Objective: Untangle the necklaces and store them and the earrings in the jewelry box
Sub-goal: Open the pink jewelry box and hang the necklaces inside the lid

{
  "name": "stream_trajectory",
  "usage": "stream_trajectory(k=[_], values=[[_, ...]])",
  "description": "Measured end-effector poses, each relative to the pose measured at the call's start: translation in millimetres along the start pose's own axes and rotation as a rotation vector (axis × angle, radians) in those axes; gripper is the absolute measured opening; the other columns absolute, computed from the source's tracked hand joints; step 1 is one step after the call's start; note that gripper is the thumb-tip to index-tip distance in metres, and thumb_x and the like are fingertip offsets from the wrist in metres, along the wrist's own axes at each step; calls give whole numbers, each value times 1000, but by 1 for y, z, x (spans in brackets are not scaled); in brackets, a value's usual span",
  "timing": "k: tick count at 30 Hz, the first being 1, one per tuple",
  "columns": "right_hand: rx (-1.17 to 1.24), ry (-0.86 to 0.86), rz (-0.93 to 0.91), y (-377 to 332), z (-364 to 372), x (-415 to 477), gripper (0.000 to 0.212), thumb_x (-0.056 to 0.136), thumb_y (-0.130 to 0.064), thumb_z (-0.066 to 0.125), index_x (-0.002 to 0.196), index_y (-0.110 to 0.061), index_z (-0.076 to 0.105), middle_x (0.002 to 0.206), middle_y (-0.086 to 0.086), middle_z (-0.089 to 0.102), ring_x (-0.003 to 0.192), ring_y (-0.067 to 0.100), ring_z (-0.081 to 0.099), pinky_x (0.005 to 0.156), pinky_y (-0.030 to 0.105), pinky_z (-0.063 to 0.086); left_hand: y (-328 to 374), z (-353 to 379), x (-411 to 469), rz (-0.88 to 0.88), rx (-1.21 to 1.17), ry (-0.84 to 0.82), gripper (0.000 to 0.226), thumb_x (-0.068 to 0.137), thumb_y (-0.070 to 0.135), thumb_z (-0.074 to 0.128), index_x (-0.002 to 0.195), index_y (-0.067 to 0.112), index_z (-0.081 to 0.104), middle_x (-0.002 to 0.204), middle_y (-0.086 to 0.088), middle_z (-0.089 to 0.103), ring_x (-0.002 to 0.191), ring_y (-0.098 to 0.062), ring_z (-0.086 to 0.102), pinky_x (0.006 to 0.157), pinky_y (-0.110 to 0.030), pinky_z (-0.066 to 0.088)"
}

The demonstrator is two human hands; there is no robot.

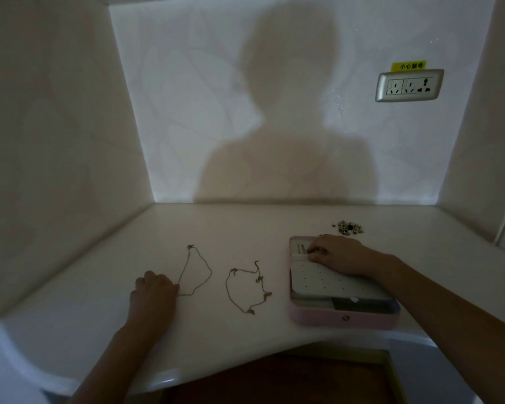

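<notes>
Smooth white desk (245, 223), thin looped necklaces (210, 269)

A plain necklace (190, 246) and charm necklace (258, 279) lie looped left of the open pink jewelry box (344, 318), earrings (347, 227) heaped behind.

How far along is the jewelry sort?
Done: the left necklace and right necklace lie apart on the desk, untangled. In hand: left hand sits at the left necklace's near end; right hand reaches into the far compartment of the open jewelry box, contents hidden. Left: both necklaces and the earrings behind the box are not yet stored.
</notes>
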State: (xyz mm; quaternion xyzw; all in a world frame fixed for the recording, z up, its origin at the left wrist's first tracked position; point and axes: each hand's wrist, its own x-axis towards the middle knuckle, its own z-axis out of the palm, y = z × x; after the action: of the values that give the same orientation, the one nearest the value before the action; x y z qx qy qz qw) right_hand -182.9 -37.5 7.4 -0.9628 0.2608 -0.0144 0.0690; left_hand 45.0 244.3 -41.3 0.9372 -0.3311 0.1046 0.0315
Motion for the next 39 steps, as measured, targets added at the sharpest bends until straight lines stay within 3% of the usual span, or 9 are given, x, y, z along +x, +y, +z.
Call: stream_trajectory(k=[5, 10, 16, 19, 22, 28, 32, 36, 39], values=[[-8, -37, 12, -8, -6, -3, 35, 96, -49, 37, 118, -29, 56, 119, -4, 56, 103, 15, 54, 92, 41, 45, 3, -4, -6, -26, -96, 23, 36, 101, 30, 28, 117, 3, 48, 115, -13, 51, 107, -26, 50, 87, -33, 43], [127, 24, -84, -28, -14, -13, 36, 97, -40, 45, 127, -22, 52, 124, 1, 51, 111, 17, 50, 87, 27, 36, 3, -20, 0, -117, -712, 0, 23, 100, 22, 39, 97, 2, 50, 84, -7, 61, 85, -27, 59, 68, -30, 37], [413, 58, -285, -81, -19, -8, 29, 91, -31, 61, 118, -22, 61, 110, -7, 64, 96, 4, 60, 81, 14, 44, 9, -54, 12, -3, -891, -4, 35, 101, 22, 36, 72, 7, 50, 65, -6, 55, 58, -19, 50, 57, -25, 37], [478, -5, -352, -117, -15, 3, 32, 87, -25, 67, 118, -18, 62, 109, -4, 67, 96, 7, 63, 85, 21, 50, 11, -70, 21, 45, -1047, -109, 37, 100, 21, 39, 69, 6, 51, 62, -10, 53, 56, -21, 48, 64, -32, 42], [554, -103, -374, -150, -9, 15, 42, 83, -21, 71, 123, -14, 59, 117, 1, 66, 103, 12, 63, 93, 32, 50, 17, -87, 23, 61, -1182, -216, 32, 99, 22, 41, 74, 6, 50, 62, -7, 53, 55, -19, 51, 57, -30, 47], [699, -218, -494, -183, -7, 19, 37, 86, -28, 67, 122, -21, 62, 126, -7, 61, 118, 7, 54, 104, 24, 37, 24, -121, 31, 125, -1326, -237, 31, 99, 25, 41, 74, 8, 50, 54, 2, 56, 47, -11, 55, 51, -27, 51], [940, -281, -566, -175, -24, 10, 21, 95, -21, 54, 101, -5, 67, 100, 1, 69, 102, 13, 64, 103, 29, 41, 24, -139, 38, 113, -1474, -237, 30, 100, 24, 40, 75, 10, 48, 52, 3, 52, 46, -9, 53, 50, -23, 51], [1088, -258, -554, -153, -50, -1, 20, 97, -16, 47, 85, -8, 62, 65, 0, 61, 61, 12, 59, 94, 41, 49, 22, -139, 47, 26, -1435, -88, 35, 100, 23, 40, 70, 7, 47, 57, -3, 49, 44, -10, 54, 44, -21, 49], [966, -164, -513, -125, -70, -12, 26, 94, -27, 47, 82, -12, 65, 59, -5, 56, 52, 7, 49, 70, 30, 47, 21, -128, 55, -45, -1371, -19, 38, 99, 23, 42, 64, 10, 44, 57, -4, 45, 37, -8, 43, 37, -15, 38]])
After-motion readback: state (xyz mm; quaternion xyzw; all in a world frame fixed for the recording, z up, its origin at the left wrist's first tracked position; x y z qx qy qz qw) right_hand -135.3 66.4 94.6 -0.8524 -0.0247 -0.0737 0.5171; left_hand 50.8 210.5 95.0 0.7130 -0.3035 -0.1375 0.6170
